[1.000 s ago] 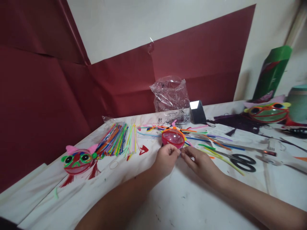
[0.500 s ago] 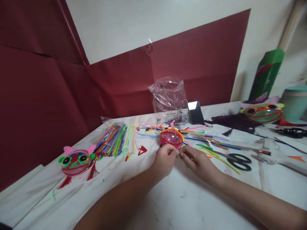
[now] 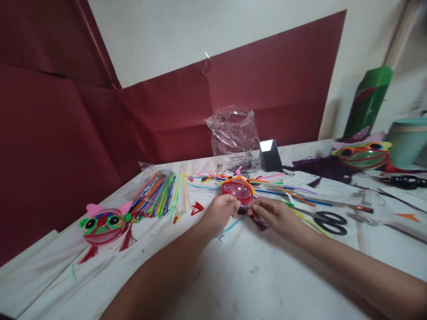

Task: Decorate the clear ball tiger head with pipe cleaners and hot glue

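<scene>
Head view: bare forearms converge from both lower corners.
Left hand (image 3: pixel 223 215): curled, pinching the lower edge of the pink animal-face ornament (image 3: pixel 237 190), just ahead of both hands.
Right hand (image 3: pixel 273 214): thumb and fingers pinched on a dark purple tassel (image 3: pixel 261 224).
Since half a second ago: hands slightly farther apart; tassel strands and a light-blue strip (image 3: pixel 233 226) newly visible.
Scissors (image 3: pixel 330 218): beside the right hand.
Plastic bag (image 3: pixel 231 133): beyond both hands, print too small to read.
</scene>
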`<state>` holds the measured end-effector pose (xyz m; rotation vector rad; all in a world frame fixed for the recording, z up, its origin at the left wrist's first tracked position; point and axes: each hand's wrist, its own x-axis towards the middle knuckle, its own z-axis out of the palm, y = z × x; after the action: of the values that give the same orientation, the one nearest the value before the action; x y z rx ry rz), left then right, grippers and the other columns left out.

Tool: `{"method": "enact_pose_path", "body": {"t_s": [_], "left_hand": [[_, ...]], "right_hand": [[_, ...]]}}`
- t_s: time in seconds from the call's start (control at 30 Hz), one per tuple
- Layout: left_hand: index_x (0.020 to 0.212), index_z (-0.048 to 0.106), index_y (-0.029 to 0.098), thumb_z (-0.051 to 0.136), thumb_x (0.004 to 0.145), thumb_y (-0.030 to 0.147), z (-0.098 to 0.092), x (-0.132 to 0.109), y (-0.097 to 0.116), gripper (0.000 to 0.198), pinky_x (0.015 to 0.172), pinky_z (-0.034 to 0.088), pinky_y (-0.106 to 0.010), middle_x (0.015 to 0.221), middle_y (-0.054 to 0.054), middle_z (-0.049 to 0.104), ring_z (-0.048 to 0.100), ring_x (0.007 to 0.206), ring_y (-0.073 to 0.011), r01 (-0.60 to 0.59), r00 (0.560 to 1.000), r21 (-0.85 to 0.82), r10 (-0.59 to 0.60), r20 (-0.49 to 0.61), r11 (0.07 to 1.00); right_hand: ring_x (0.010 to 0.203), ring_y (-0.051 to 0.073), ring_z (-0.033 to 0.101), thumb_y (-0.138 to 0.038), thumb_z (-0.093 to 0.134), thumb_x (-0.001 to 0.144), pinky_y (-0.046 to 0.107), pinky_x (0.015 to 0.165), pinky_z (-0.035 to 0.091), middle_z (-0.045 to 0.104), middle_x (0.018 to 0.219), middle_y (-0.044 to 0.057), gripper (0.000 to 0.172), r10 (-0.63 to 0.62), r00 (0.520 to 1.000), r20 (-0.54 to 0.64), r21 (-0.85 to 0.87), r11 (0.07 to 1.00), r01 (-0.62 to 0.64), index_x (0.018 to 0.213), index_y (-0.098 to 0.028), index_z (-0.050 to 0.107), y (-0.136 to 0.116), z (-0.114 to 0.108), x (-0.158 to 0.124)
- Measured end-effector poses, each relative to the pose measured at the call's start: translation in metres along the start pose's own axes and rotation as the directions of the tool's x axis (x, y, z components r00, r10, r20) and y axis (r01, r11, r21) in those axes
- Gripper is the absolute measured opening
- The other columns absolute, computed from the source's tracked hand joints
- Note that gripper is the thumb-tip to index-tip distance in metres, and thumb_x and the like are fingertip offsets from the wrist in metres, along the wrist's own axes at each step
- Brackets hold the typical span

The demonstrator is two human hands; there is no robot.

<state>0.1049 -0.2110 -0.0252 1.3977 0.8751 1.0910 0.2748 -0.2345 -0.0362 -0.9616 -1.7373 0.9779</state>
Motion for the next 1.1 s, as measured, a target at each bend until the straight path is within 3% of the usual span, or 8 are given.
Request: {"method": "enact_pose_path", "body": {"t_s": [0.13, 0.3, 0.5, 0.7, 0.87, 1.1], "left_hand": [[0.058, 0.048, 0.017, 0.066, 0.067, 0.036, 0.005, -0.005, -0.003, 0.029, 0.054, 0.026, -0.024, 0.051, 0.006, 0.043, 0.036, 0.05, -0.0063, 0.018, 0.999, 0.066, -0.02, 0.032, 0.998], [0.068, 0.057, 0.014, 0.062, 0.07, 0.057, 0.006, -0.005, -0.002, 0.044, 0.056, 0.031, -0.026, 0.057, 0.003, 0.049, 0.038, 0.051, -0.0073, -0.019, 1.0, -0.107, 0.016, -0.027, 0.994], [0.061, 0.055, 0.014, 0.074, 0.06, 0.041, 0.009, -0.007, 0.0, 0.033, 0.058, 0.031, -0.024, 0.056, 0.003, 0.052, 0.041, 0.053, -0.0067, 0.026, 1.0, -0.027, -0.027, -0.012, 0.999], [0.061, 0.051, 0.015, 0.074, 0.061, 0.039, 0.014, -0.011, -0.006, 0.032, 0.058, 0.03, -0.025, 0.055, 0.004, 0.048, 0.039, 0.053, -0.0066, -0.01, 1.0, -0.151, 0.006, -0.023, 0.988], [0.062, 0.052, 0.015, 0.073, 0.065, 0.039, 0.011, -0.01, -0.01, 0.033, 0.057, 0.031, -0.025, 0.056, 0.003, 0.049, 0.041, 0.053, -0.007, -0.019, 1.0, -0.104, 0.018, -0.01, 0.994], [0.062, 0.048, 0.016, 0.074, 0.066, 0.041, 0.016, -0.012, -0.01, 0.037, 0.059, 0.036, -0.026, 0.053, 0.004, 0.048, 0.048, 0.052, -0.0088, 0.01, 0.995, -0.327, 0.022, 0.094, 0.945]], "right_hand": [[0.048, 0.012, 0.046, -0.048, 0.055, 0.08, 0.025, 0.048, 0.038, 0.047, 0.054, -0.004, 0.03, -0.062, 0.997, -0.042, -0.063, 0.996, 0.059, 0.069, -0.02, 0.053, -0.003, 0.006, -0.002], [0.043, 0.01, 0.04, -0.054, 0.054, 0.079, 0.024, 0.042, 0.034, 0.045, 0.054, -0.006, 0.035, 0.049, 0.992, -0.114, 0.087, 0.995, -0.04, 0.068, -0.021, 0.048, 0.001, 0.007, -0.001], [0.042, 0.008, 0.038, -0.064, 0.06, 0.071, 0.024, 0.04, 0.032, 0.047, 0.054, -0.005, 0.045, 0.115, 0.983, -0.146, 0.216, 0.973, -0.082, 0.065, -0.021, 0.049, 0.008, 0.008, 0.003], [0.046, 0.01, 0.04, -0.068, 0.061, 0.07, 0.025, 0.045, 0.033, 0.047, 0.051, -0.004, 0.049, 0.096, 0.982, -0.16, 0.222, 0.973, -0.059, 0.064, -0.02, 0.05, 0.004, 0.013, -0.002], [0.047, 0.01, 0.042, -0.068, 0.063, 0.068, 0.026, 0.047, 0.032, 0.051, 0.051, -0.003, 0.05, 0.114, 0.979, -0.17, 0.284, 0.957, -0.062, 0.062, -0.02, 0.052, -0.003, 0.018, -0.004], [0.056, 0.012, 0.052, -0.063, 0.07, 0.065, 0.025, 0.052, 0.038, 0.059, 0.061, 0.0, 0.046, 0.136, 0.985, -0.104, 0.467, 0.881, -0.073, 0.063, -0.019, 0.055, -0.004, 0.024, -0.005]]}}
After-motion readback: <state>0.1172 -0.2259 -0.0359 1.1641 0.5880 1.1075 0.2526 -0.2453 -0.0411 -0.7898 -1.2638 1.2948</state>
